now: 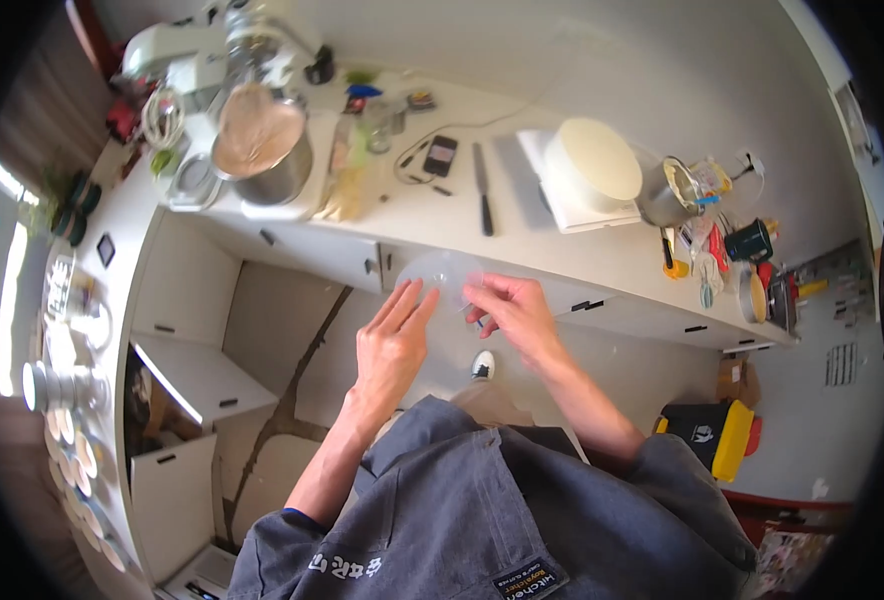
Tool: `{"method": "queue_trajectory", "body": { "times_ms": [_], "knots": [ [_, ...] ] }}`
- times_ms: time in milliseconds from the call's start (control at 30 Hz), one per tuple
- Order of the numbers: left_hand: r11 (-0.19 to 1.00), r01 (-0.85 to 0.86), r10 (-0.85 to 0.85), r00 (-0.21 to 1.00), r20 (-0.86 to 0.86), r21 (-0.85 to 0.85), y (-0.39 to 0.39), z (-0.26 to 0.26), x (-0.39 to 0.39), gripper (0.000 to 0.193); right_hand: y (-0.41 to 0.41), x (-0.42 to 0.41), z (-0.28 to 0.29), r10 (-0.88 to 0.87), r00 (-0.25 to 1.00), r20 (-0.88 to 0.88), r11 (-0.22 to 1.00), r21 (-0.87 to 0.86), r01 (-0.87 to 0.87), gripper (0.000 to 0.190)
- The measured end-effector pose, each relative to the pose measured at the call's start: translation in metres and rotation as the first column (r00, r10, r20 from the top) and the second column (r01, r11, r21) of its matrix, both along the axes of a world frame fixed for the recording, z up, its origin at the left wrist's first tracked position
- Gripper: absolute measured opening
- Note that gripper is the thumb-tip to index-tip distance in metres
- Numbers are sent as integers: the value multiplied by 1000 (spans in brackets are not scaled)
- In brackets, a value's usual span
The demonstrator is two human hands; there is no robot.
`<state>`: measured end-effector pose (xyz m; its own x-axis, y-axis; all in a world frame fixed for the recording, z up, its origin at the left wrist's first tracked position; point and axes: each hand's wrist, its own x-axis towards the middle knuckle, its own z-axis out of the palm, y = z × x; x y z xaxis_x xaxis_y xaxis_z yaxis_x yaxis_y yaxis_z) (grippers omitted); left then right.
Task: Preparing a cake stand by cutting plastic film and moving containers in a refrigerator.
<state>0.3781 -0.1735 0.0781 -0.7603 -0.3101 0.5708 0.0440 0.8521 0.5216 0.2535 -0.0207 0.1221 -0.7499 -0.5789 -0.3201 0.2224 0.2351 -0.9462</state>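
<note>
A thin, clear plastic disc is in front of me, over the floor gap before the counter's front. At its right edge, the thumb and fingers of my right hand pinch it. My left hand has its fingers stretched out over the disc's near left part. Its thumb is hidden, so its grip does not show. Beyond the hands, a long spatula with a black handle lies on the white counter. To its right, a tall white round cake-like block sits on a white square base.
A steel mixing bowl of pinkish cream stands left, by a stand mixer. A phone and cable lie mid-counter. Another steel bowl is right. A cabinet door stands open left; a black-yellow bin is right.
</note>
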Motion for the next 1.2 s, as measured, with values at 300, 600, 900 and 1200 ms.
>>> {"method": "queue_trajectory", "body": {
  "times_ms": [300, 600, 900, 1200],
  "knots": [
    [553, 19, 9, 1000, -29, 833, 118, -43, -147, 37, 149, -127, -69, -215, 975, 52, 970, -104, 219, 41],
    [22, -324, -455, 839, 298, 946, 220, -74, -260, 46, 287, -221, -110, -281, 951, 128, 955, -56, 290, 32],
    [94, -288, -652, 705, 278, 953, 298, -138, -374, 30, 365, -292, -183, -477, 878, 33, 877, 90, 473, 30],
    [1, -420, -560, 752, 349, 907, 359, -192, -461, 30, 399, -368, -237, -642, 764, -66, 759, 87, 645, 39]
  ]
}}
